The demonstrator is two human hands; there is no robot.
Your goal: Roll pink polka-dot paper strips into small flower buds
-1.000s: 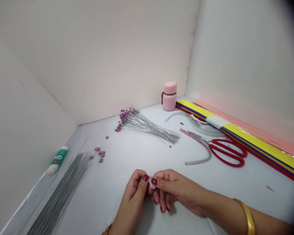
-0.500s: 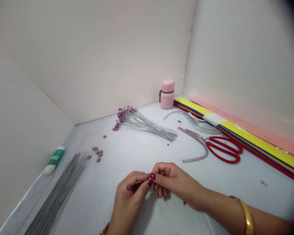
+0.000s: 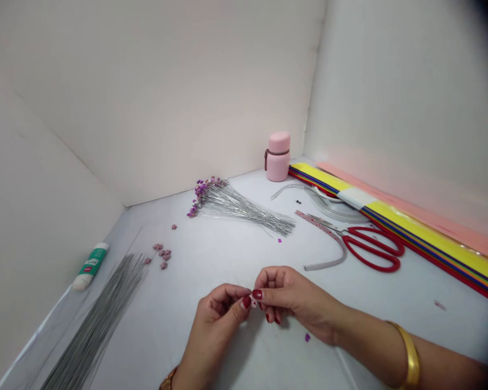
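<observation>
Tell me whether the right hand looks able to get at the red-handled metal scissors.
Probably yes: the white tabletop between the right hand and the scissors leaves a way free, and they look uncovered. But that hand is pinching a small pink piece alongside the left hand.

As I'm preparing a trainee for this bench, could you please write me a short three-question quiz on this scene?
1. True or false: the red-handled scissors lie on the table.
2. Which stands upright: (a) the grey wire bundle or (b) the pink bottle?
3. What do the left hand and right hand pinch between them?

Key: 1. True. 2. b. 3. A small pale pink piece.
</observation>
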